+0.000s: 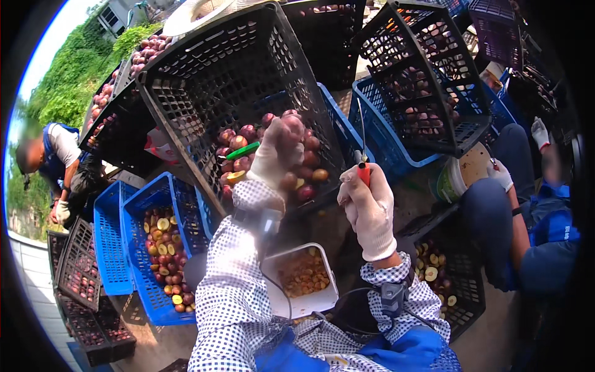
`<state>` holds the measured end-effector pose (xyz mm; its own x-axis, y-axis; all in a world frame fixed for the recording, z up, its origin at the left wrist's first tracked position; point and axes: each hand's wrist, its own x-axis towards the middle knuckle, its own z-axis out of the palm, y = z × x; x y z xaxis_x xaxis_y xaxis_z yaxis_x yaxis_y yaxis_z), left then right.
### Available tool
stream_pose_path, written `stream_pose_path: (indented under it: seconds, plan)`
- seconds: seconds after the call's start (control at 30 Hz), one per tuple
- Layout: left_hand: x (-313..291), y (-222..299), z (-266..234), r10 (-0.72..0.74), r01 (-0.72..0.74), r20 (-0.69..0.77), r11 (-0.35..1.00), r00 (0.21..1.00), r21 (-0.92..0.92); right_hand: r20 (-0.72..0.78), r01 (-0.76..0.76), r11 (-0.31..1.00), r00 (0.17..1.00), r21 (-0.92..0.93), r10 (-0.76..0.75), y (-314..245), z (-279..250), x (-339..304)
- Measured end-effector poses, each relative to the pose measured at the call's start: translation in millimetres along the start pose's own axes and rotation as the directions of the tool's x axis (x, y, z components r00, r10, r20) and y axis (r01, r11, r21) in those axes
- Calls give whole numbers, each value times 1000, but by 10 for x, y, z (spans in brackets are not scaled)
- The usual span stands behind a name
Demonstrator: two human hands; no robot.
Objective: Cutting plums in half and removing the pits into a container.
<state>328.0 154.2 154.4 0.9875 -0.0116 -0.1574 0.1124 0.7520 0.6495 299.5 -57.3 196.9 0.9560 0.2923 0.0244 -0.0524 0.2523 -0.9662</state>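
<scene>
My right hand (374, 214), in a white knit glove, is closed round the orange-red handle of a knife (364, 175), its thin blade pointing up. My left hand (273, 158), gloved too, reaches into a large tilted black crate (214, 68) and has its fingers curled round a dark red plum (291, 128). More whole plums (307, 193) lie about it at the crate's low end, a few showing yellow flesh. Left of that hand, a green-handled tool (243, 150) rests on the fruit; its kind is unclear.
Below my hands stands a white tub (281, 301) of brownish-orange bits. Cut plums fill part of a blue crate (133, 217) at left and a black crate (468, 297) at right. Co-workers sit at right (545, 242) and bend at far left (62, 149). Stacked crates (427, 37) rise behind.
</scene>
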Motion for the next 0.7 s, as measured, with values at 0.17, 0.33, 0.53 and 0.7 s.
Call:
stream_pose_path:
  seconds: [0.17,0.33,0.53,0.7]
  plan:
    - [-841,-278,187,136,-144,-86,986,987,-89,242,120,992,964,-42,-107,22,13,-192]
    - [-1638,-494,539,203,-196,-178,979,963,58,369,338,834,913,-437,-176,-115,93,-913]
    - [-2098,-761,743,190,-173,-251,981,949,87,321,351,776,925,-524,-202,-147,182,-1383]
    - [-2413,-902,633,254,-184,-376,960,891,213,414,461,670,877,-582,-244,211,140,-1563]
